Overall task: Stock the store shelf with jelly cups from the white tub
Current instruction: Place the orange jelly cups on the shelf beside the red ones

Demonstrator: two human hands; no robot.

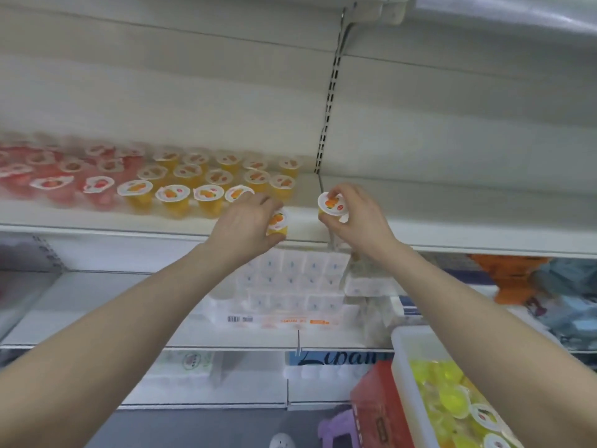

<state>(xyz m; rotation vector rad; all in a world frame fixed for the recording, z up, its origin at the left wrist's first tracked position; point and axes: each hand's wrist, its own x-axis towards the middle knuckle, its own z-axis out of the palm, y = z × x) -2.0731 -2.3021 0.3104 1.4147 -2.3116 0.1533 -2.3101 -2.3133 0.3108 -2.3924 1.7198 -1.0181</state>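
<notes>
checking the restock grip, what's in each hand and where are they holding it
Each hand holds one orange jelly cup. The left hand wraps its cup from the side; the right hand pinches its cup around the rim and body.

Below centre of the frame, stacked white tissue packs (290,286) occupy a lower shelf, with an orange item (510,279) at the right edge, a red box (378,412) lower right, and a purple stool (336,428) at the bottom.
</notes>
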